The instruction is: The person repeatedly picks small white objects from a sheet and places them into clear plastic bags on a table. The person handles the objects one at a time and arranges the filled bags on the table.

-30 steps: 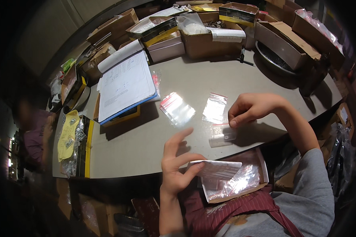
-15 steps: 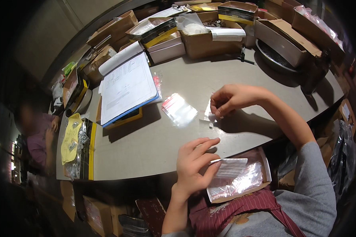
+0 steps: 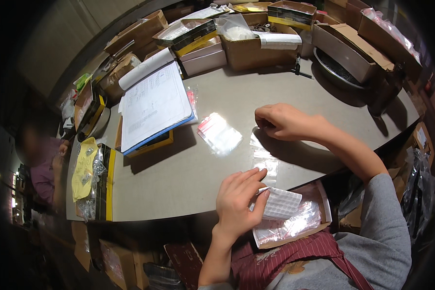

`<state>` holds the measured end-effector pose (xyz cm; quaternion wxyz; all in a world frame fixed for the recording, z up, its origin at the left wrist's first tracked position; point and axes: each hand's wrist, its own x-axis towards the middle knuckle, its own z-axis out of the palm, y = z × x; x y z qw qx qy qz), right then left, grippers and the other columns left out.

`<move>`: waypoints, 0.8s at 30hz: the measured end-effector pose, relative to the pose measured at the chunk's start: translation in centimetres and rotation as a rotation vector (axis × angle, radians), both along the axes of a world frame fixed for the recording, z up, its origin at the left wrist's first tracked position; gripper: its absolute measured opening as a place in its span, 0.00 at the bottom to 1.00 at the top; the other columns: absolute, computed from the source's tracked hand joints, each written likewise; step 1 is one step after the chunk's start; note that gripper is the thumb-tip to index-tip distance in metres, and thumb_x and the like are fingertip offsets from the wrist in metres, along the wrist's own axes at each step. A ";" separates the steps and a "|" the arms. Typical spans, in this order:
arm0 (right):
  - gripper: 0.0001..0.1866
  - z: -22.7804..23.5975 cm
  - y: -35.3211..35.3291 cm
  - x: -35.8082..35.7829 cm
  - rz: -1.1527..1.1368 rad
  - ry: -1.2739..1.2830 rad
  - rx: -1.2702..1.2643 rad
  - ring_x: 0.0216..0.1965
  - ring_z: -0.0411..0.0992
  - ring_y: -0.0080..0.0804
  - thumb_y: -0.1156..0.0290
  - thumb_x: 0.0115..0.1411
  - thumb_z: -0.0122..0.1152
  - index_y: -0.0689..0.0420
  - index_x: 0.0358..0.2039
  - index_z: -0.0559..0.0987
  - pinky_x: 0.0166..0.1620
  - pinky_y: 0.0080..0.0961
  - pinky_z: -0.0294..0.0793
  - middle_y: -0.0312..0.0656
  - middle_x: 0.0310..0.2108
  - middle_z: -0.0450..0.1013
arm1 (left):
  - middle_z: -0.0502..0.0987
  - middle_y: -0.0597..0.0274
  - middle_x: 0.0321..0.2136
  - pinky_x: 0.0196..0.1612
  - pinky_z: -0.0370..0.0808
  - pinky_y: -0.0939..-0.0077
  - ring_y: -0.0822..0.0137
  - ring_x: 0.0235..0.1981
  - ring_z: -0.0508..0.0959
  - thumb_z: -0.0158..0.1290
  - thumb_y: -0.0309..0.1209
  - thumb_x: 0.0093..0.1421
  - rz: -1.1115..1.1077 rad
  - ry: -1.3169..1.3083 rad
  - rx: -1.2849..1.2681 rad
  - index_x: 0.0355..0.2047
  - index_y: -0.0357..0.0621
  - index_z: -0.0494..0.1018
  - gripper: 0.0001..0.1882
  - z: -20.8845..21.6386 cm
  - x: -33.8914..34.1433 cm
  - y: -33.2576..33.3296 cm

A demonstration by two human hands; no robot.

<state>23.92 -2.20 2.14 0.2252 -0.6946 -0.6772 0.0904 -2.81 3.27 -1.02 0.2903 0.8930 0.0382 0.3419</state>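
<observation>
My left hand (image 3: 238,205) pinches a white sheet with rows of round grey dots, like a sticker sheet (image 3: 283,202), between thumb and fingers. It is held over an open cardboard box (image 3: 326,205) at the table's near edge, which contains shiny clear plastic bags (image 3: 297,226). My right hand (image 3: 286,122) is closed, fingers curled down above the table; anything in its fingertips is hidden. Just below it, small clear plastic bags (image 3: 265,157) lie in a line reaching toward my left hand. Left of them rests a pile of clear zip bags (image 3: 221,134) with red edges.
A clipboard with papers (image 3: 154,106) lies on a box at the left. Nearer sits a black-and-yellow box with yellow paper (image 3: 86,169). Cardboard boxes (image 3: 251,53) and a round pan (image 3: 338,70) line the back. Another person (image 3: 46,169) is at far left.
My right hand has risen slightly off the small bag, its fingers curling in. More of the clear bags shows below it. The dotted sheet in my left hand has turned more into view.
</observation>
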 end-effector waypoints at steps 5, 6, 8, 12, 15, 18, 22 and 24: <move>0.18 1.5 0.0 1.5 -0.177 0.021 -0.225 0.34 0.76 0.51 0.60 0.58 0.70 0.63 0.36 0.78 0.38 0.42 0.74 0.53 0.30 0.78 | 0.84 0.52 0.43 0.54 0.73 0.61 0.52 0.46 0.82 0.64 0.29 0.51 0.005 -0.012 0.000 0.44 0.41 0.83 0.18 -0.2 -0.1 0.1; 0.20 1.5 -0.1 2.2 -0.233 0.058 -0.170 0.34 0.76 0.52 0.57 0.58 0.70 0.62 0.36 0.78 0.38 0.42 0.74 0.53 0.30 0.77 | 0.84 0.52 0.43 0.54 0.73 0.61 0.52 0.46 0.82 0.64 0.29 0.51 0.007 -0.012 0.000 0.44 0.41 0.83 0.18 -0.2 -0.1 0.0; 0.21 1.2 -0.4 3.2 -0.309 -0.003 -0.149 0.36 0.76 0.53 0.54 0.59 0.69 0.62 0.36 0.78 0.40 0.43 0.74 0.54 0.32 0.78 | 0.84 0.53 0.43 0.55 0.73 0.61 0.53 0.46 0.82 0.64 0.29 0.51 0.015 -0.011 -0.005 0.44 0.41 0.83 0.18 -0.2 -0.2 0.0; 0.18 -0.6 -1.1 3.4 -0.264 -0.130 -0.125 0.41 0.75 0.57 0.57 0.63 0.63 0.63 0.37 0.78 0.44 0.46 0.73 0.56 0.36 0.78 | 0.84 0.55 0.44 0.55 0.73 0.61 0.54 0.48 0.82 0.64 0.28 0.52 0.006 -0.006 -0.013 0.40 0.41 0.82 0.13 -0.2 0.0 -0.2; 0.12 -1.5 -1.6 3.9 -0.173 -0.020 -0.039 0.41 0.76 0.54 0.67 0.63 0.59 0.64 0.38 0.78 0.44 0.44 0.74 0.55 0.36 0.77 | 0.84 0.59 0.45 0.56 0.73 0.61 0.58 0.51 0.81 0.62 0.26 0.55 0.015 0.021 -0.047 0.33 0.41 0.81 0.05 0.3 -0.3 -0.6; 0.09 -1.1 -2.2 4.1 -0.157 0.199 -0.043 0.39 0.77 0.47 0.77 0.61 0.55 0.64 0.42 0.78 0.43 0.39 0.76 0.52 0.35 0.78 | 0.84 0.59 0.45 0.56 0.73 0.61 0.57 0.51 0.81 0.62 0.26 0.54 0.014 0.027 -0.056 0.33 0.41 0.81 0.06 0.1 -0.7 -0.4; 0.16 0.0 -5.0 3.9 -0.200 0.574 -0.053 0.35 0.79 0.32 0.83 0.59 0.53 0.64 0.48 0.78 0.40 0.28 0.78 0.45 0.35 0.80 | 0.84 0.58 0.46 0.56 0.73 0.59 0.56 0.51 0.81 0.63 0.27 0.53 -0.038 0.056 -0.090 0.33 0.40 0.81 0.07 0.2 -0.5 -0.5; 0.17 0.2 -5.8 3.5 -0.148 0.683 -0.009 0.35 0.78 0.29 0.84 0.59 0.53 0.64 0.49 0.79 0.40 0.25 0.79 0.43 0.37 0.80 | 0.84 0.57 0.47 0.56 0.73 0.58 0.54 0.52 0.81 0.63 0.26 0.53 -0.060 0.076 -0.089 0.33 0.40 0.81 0.07 0.4 -0.8 -0.8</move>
